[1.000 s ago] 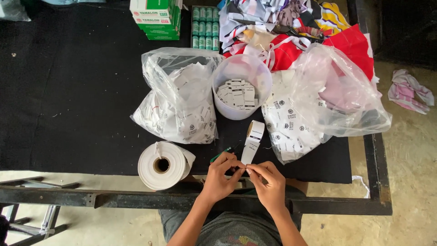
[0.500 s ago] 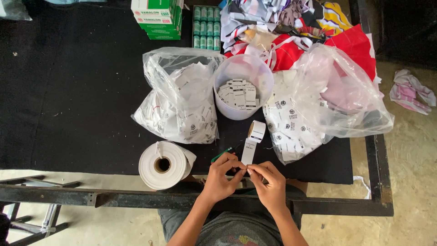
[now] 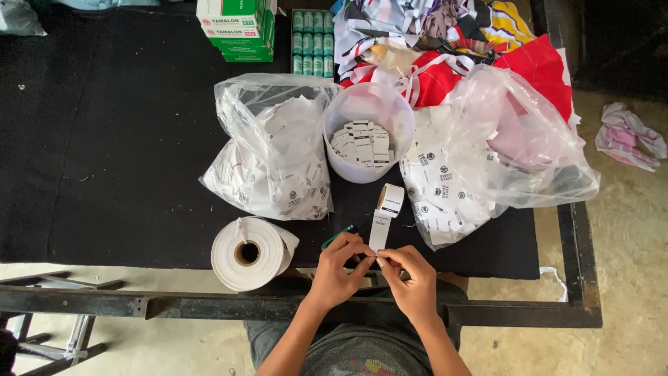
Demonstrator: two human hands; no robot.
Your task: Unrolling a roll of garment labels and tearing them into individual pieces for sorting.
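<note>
Left hand (image 3: 339,268) and right hand (image 3: 412,273) together at the near table edge, as in the earlier frames, fingertips closed and pinching the free end of a narrow white label strip (image 3: 380,233). Strip running up from the fingers to its small roll (image 3: 390,200), standing on the black table cover (image 3: 104,139) just below the white tub (image 3: 369,136) of cut labels. Hardly any change since a second ago: same pinch, same place, roll unmoved. Something green (image 3: 337,237) just beside the left fingers, too hidden to identify. Large white roll (image 3: 249,252) left of the hands; clear bags of labels (image 3: 275,157) either side of the tub.
</note>
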